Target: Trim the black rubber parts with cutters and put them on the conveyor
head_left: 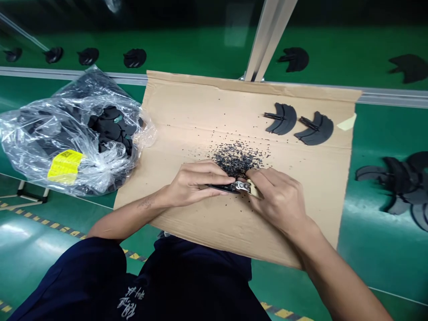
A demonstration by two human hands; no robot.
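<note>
Now the left hand (pixel 195 183) grips a black strip (pixel 219 188), the right hand (pixel 276 200) clamps metal snips (pixel 240 187), crumbs (pixel 236 158) just ahead, open cardboard (pixel 187 111) beyond.

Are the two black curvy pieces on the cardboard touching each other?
Apart. The head view shows a narrow strip of the bare cardboard sheet between the left black curved piece and the right black curved piece.
</note>
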